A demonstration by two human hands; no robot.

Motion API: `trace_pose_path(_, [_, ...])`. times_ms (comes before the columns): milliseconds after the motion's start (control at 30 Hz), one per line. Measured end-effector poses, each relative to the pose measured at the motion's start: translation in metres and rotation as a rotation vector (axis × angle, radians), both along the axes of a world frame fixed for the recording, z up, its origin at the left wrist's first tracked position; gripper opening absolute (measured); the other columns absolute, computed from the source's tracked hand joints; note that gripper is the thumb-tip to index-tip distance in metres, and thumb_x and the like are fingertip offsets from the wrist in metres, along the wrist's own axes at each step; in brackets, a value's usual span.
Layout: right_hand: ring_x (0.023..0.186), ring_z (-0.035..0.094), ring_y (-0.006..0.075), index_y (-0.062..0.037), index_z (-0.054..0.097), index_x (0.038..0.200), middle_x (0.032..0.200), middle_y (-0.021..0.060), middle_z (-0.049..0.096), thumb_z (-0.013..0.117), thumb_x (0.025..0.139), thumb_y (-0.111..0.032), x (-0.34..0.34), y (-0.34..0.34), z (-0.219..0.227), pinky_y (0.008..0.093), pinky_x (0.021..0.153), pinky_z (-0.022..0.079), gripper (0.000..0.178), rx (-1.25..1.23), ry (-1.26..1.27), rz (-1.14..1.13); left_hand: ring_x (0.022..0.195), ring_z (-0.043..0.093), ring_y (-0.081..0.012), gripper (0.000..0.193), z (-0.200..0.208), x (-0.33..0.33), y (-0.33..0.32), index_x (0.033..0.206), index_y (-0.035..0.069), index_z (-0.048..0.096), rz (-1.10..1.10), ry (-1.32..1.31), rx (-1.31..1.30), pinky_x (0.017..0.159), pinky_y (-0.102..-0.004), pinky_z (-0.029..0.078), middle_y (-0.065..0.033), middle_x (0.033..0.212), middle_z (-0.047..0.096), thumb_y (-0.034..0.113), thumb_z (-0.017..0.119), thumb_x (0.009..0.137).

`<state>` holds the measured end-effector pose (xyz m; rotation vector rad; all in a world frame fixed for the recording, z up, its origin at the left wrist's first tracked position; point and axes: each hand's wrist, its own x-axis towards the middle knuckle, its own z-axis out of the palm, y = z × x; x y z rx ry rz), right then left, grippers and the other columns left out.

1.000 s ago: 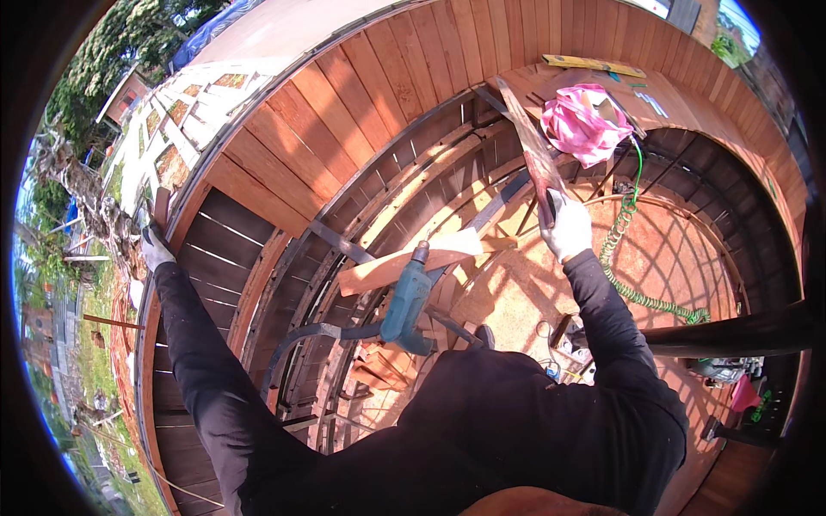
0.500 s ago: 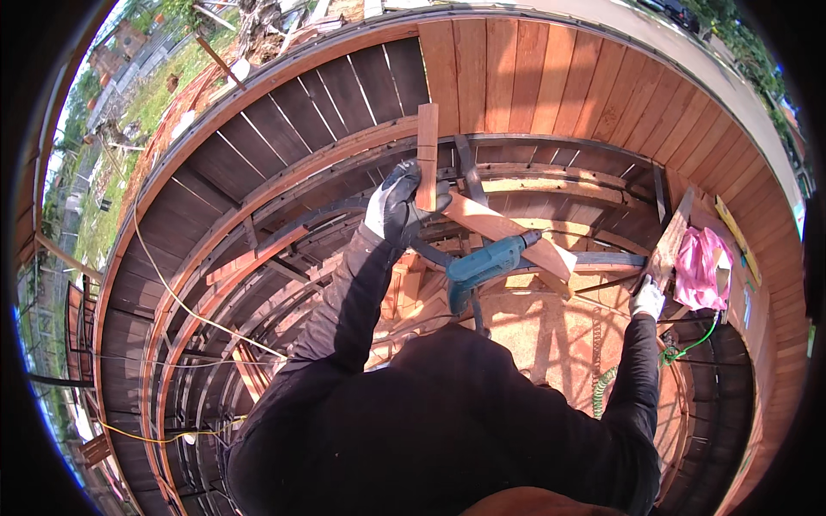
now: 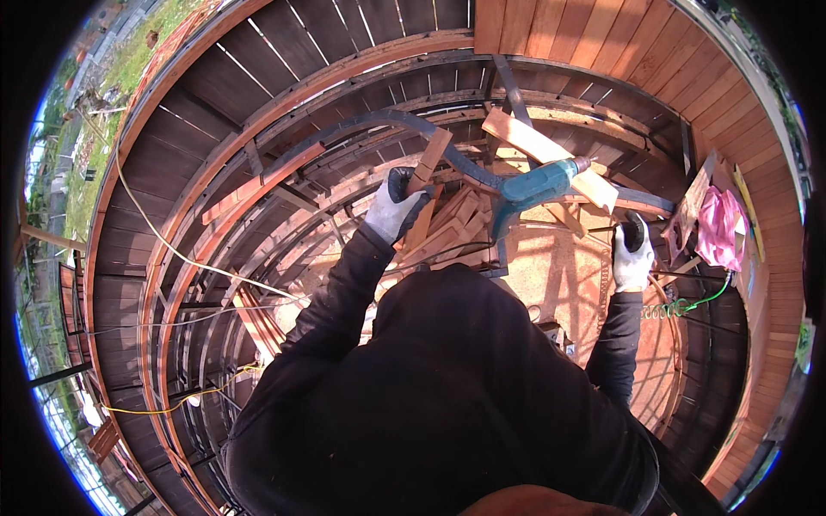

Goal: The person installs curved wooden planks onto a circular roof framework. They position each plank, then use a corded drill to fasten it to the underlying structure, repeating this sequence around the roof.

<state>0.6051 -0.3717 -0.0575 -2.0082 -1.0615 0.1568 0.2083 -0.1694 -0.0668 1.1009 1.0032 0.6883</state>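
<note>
My left hand (image 3: 397, 206), in a white and dark work glove, is closed around a short wooden plank (image 3: 432, 153) that points up and away from me. To its right, a teal power drill (image 3: 535, 183) rests on the curved dark metal rail, its chuck over a loose wooden board (image 3: 542, 148). My right hand (image 3: 634, 254), gloved the same way, hangs over the floor at the right with thumb and fingers curved apart and nothing between them. A flat wooden piece (image 3: 690, 206) leans near it, beside a pink plastic bag (image 3: 721, 228).
A round slatted wooden wall (image 3: 594, 34) surrounds me, with curved metal rails (image 3: 335, 133) inside it. Wood offcuts (image 3: 456, 225) lie in a pile below my left hand. A green coiled hose (image 3: 671, 310) hangs at the right, and a pale cable (image 3: 185, 258) crosses the left side.
My right hand has let go of the wooden piece beside the pink bag and drawn back. My left hand has lowered the plank toward me and tilted it. The view has shifted downward.
</note>
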Motion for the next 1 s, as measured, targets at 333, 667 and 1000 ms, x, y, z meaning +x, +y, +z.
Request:
trace_pose_path(333, [0.089,0.067,0.0226,-0.0033,0.041,0.139,0.108,0.0163,0.063,0.052,0.099,-0.018,-0.229,0.066,-0.038,0.0351,0.081,0.055,0.044,0.031,1.288,0.526,0.094,0.058,-0.0126,0.049,-0.044,-0.031,0.03,0.115,0.0,0.064,-0.552,0.342,0.45,0.079,-0.0267,0.049,-0.0061,0.104,0.065,0.017,0.082,0.073])
trace_pose_path(667, [0.091,0.064,0.0238,-0.0079,0.053,0.124,0.109,0.0131,0.063,0.056,0.097,-0.027,-0.253,0.111,-0.089,0.0381,0.086,0.053,0.033,0.181,1.393,0.345,0.093,0.066,-0.0217,0.03,-0.048,-0.053,0.063,0.119,0.007,0.059,-0.139,-0.313,-0.241,0.08,-0.0348,0.056,-0.0086,0.103,0.065,0.022,0.064,0.093])
trace_pose_path(1000, [0.086,0.067,0.0305,-0.0079,0.056,0.117,0.095,0.0177,0.067,0.059,0.093,-0.033,-0.249,0.142,-0.062,0.0415,0.079,0.054,0.035,-0.321,1.235,0.214,0.09,0.067,-0.0245,0.034,-0.11,0.01,0.071,0.117,0.004,0.057,0.086,-0.342,-0.415,0.077,-0.0376,0.059,-0.0126,0.101,0.065,0.028,0.06,0.094])
